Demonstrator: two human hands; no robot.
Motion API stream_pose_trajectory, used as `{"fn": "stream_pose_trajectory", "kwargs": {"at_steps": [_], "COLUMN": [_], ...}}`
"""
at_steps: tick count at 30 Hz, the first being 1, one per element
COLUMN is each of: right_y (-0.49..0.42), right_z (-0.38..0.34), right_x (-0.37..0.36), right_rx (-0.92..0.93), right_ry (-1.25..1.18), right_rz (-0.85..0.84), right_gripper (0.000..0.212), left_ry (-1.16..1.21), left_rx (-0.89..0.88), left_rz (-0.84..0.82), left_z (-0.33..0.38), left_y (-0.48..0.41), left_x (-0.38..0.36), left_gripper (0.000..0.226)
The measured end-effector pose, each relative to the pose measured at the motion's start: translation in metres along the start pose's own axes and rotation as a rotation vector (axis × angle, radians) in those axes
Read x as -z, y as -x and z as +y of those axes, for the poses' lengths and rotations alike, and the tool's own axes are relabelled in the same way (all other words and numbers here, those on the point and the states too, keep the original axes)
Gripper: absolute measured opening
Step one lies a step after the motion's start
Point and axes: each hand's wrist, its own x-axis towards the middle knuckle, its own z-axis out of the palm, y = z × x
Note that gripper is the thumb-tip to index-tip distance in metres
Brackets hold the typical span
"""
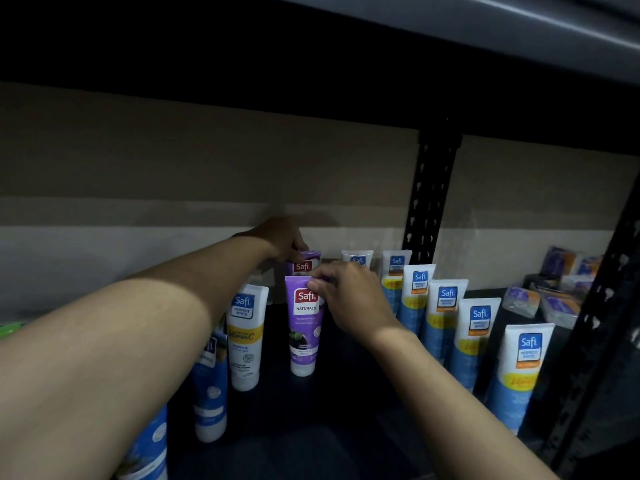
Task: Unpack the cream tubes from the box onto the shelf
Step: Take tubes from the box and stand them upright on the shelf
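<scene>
Cream tubes can topple standing cap-down, so your left grip pinches the rear purple tube, your right grip the front purple tube.

The shelf looks dark and matt. The front purple tube and the rear purple tube are smooth plastic with a soft sheen. The white and blue tubes toward its right edge are glossy plastic. The perforated upright is matt black metal. Packets in the back right corner wear shiny clear film.
</scene>
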Motion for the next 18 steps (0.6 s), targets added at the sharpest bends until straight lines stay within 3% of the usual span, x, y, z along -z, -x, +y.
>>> {"fn": "stream_pose_trajectory", "kwargs": {"at_steps": [18], "right_y": [-0.0003], "right_z": [-0.0003], "right_x": [-0.0045], "right_rx": [-0.007], "right_ry": [-0.030], "right_rz": [0.013], "right_gripper": [0.020], "left_ry": [0.016], "left_rx": [0.021], "left_rz": [-0.006], "left_z": [0.0069], "left_y": [0.0058], "left_x": [0.0006], "left_gripper": [0.028]}}
